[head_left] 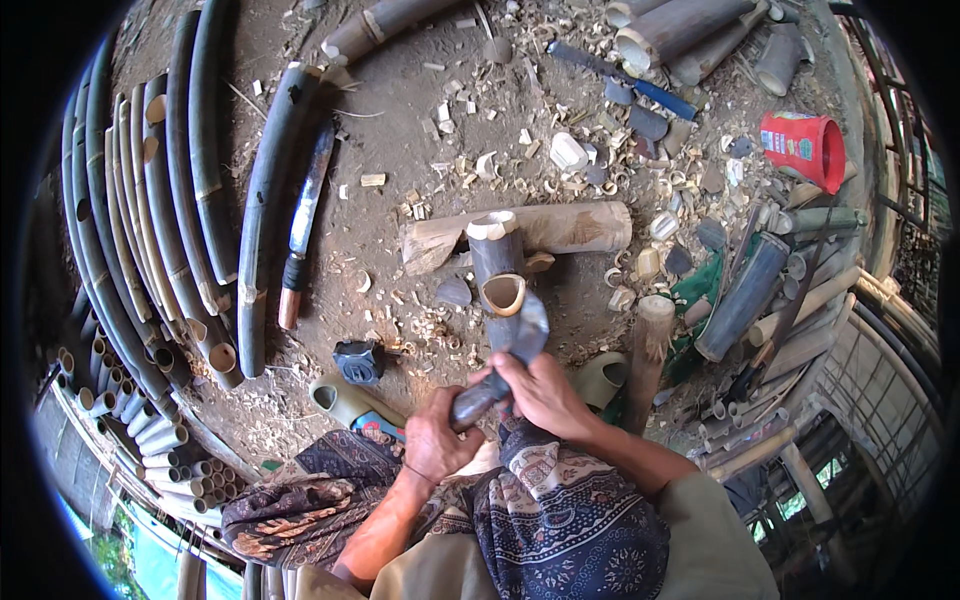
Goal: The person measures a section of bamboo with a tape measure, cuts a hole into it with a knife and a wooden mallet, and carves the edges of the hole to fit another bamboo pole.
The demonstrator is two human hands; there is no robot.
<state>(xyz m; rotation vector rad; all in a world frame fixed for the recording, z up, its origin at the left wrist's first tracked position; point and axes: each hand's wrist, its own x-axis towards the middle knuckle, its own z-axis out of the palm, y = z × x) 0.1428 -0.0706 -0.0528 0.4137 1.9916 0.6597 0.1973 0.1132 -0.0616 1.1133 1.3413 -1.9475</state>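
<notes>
Both sets of fingers wrapped around a dark-handled blade [531, 328], left hand [430, 442] low, right hand [546, 396] nearer the metal; just ahead, notched bamboo piece [497, 255] over a crosswise log [582, 228], contact with blade unclear; chip-strewn ground [375, 225] between log's left edge and long knife [309, 203], well apart.

Bamboo workshop: dirt floor [390, 140], scattered chips [373, 180], poles [268, 200].
</notes>
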